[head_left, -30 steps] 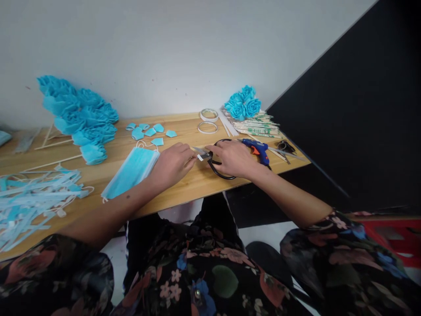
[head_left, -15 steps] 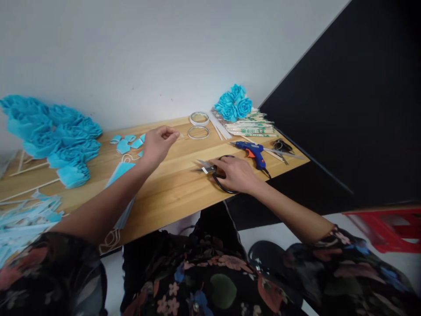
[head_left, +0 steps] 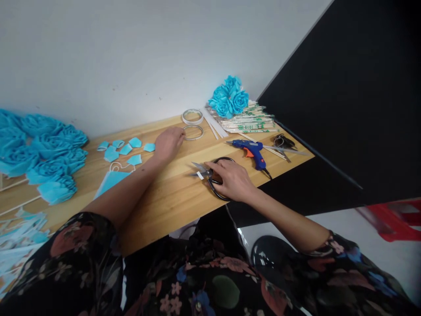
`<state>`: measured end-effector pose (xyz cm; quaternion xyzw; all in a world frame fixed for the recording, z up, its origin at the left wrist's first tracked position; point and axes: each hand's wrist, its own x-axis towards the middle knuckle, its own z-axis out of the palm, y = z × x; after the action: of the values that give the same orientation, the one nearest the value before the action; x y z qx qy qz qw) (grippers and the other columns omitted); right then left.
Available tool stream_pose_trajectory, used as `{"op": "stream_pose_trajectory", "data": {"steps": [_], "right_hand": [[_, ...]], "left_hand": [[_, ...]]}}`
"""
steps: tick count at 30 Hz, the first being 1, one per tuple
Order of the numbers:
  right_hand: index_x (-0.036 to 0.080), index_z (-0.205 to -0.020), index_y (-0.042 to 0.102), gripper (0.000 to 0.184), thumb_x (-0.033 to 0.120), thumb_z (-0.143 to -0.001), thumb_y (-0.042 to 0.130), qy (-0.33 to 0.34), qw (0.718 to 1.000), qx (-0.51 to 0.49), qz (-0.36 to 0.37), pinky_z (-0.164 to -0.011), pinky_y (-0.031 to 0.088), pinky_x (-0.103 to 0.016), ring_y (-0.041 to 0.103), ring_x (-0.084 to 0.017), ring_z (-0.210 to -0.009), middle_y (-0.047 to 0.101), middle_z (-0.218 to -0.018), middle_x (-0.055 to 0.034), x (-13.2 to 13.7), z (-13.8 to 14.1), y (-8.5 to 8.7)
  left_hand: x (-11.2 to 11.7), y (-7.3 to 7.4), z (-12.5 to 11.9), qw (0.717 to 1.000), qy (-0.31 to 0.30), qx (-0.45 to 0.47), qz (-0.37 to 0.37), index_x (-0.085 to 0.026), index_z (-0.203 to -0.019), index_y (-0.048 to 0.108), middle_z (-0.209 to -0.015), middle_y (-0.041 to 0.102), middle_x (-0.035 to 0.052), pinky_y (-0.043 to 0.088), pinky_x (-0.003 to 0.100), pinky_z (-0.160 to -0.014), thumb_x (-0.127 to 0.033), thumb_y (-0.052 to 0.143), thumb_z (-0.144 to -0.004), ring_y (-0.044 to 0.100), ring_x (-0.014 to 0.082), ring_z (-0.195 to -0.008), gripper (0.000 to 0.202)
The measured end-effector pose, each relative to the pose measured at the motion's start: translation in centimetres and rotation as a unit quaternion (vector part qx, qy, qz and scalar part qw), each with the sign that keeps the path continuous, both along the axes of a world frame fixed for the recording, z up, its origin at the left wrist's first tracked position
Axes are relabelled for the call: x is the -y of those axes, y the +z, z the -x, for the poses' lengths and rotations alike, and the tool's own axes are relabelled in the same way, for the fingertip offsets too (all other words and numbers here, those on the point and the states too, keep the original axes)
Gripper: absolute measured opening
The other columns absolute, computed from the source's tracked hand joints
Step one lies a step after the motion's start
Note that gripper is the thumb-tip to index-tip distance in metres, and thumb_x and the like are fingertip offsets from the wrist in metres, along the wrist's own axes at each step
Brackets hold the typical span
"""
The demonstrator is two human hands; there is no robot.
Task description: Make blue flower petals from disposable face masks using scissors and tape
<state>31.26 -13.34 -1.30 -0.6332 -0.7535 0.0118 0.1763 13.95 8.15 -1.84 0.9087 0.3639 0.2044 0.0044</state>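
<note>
My right hand (head_left: 230,179) lies closed over the black-handled scissors (head_left: 210,173) on the wooden table (head_left: 171,193), the short blades poking out to the left. My left hand (head_left: 168,143) is stretched far forward, its fingers curled at the near rim of a thin tape ring (head_left: 193,131). Whether the fingertips grip the ring is hidden. A thicker tape roll (head_left: 192,116) sits just behind it. Small blue cut pieces (head_left: 122,148) lie left of my left hand, and a blue face mask (head_left: 110,181) lies partly under my left forearm.
A blue glue gun (head_left: 252,150) and a second pair of scissors (head_left: 283,142) lie to the right. A blue rose bunch (head_left: 229,96) rests on packed sticks (head_left: 253,123) at the back. More blue roses (head_left: 46,149) and cut strips (head_left: 19,232) fill the left side.
My left hand left the scissors, swung up and forward, and came down at the thin tape ring. My right hand stayed on the scissors. The view shifted to the right.
</note>
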Motion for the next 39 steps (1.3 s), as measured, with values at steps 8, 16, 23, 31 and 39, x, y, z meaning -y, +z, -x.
{"op": "stream_pose_trajectory", "data": {"steps": [8, 16, 23, 31, 39], "right_hand": [[0.022, -0.135, 0.061, 0.05, 0.047, -0.093, 0.063, 0.004, 1.0, -0.004, -0.007, -0.077, 0.042, -0.033, 0.06, -0.024, -0.091, 0.067, -0.097, -0.0087, 0.0, 0.0, 0.0], [0.021, -0.134, 0.062, 0.049, 0.048, -0.093, 0.062, 0.005, 1.0, -0.006, -0.011, -0.075, 0.039, -0.032, 0.058, -0.023, -0.087, 0.067, -0.094, -0.0087, 0.0, 0.0, -0.1], [0.021, -0.134, 0.062, 0.05, 0.049, -0.093, 0.061, 0.003, 1.0, -0.009, -0.01, -0.074, 0.04, -0.032, 0.058, -0.023, -0.087, 0.067, -0.095, -0.0091, 0.0, 0.0, -0.1], [0.021, -0.136, 0.061, 0.05, 0.046, -0.093, 0.061, -0.004, 1.0, -0.012, 0.011, -0.078, 0.042, -0.032, 0.06, -0.024, -0.093, 0.068, -0.099, -0.0094, 0.1, 0.2, 0.2], [0.019, -0.147, 0.05, 0.063, 0.034, -0.087, 0.064, 0.05, 0.996, 0.0, 0.08, -0.084, 0.045, -0.034, 0.06, -0.027, -0.102, 0.065, -0.111, -0.012, -0.1, -0.5, 2.2]], "left_hand": [[-0.2, -0.2, -0.1, 1.0, -0.005, -0.028, 0.008, -0.018, -0.102, 0.07, -0.102, 0.072, 0.0123, 0.045, 0.038, -0.081, -0.025, 0.046, -0.097, 0.064, 0.03, -0.1, 0.025], [-0.2, -0.2, 0.7, 0.998, -0.036, -0.029, 0.032, -0.019, -0.103, 0.073, -0.104, 0.073, 0.0118, 0.047, 0.039, -0.084, -0.029, 0.047, -0.099, 0.064, 0.029, -0.101, 0.028], [-0.5, 0.0, 1.1, 0.997, -0.056, -0.029, 0.048, -0.019, -0.106, 0.076, -0.109, 0.074, 0.0121, 0.049, 0.039, -0.088, -0.03, 0.047, -0.099, 0.065, 0.0289, -0.105, 0.032], [-0.1, 0.8, 2.4, 0.993, -0.093, -0.04, 0.067, -0.021, -0.104, 0.079, -0.107, 0.076, 0.0108, 0.05, 0.039, -0.087, -0.033, 0.048, -0.097, 0.067, 0.0281, -0.102, 0.034], [1.1, 2.1, 3.7, 0.985, -0.115, -0.056, 0.113, -0.023, -0.105, 0.079, -0.112, 0.077, 0.0088, 0.05, 0.035, -0.088, -0.041, 0.05, -0.097, 0.068, 0.0272, -0.104, 0.035]]}}
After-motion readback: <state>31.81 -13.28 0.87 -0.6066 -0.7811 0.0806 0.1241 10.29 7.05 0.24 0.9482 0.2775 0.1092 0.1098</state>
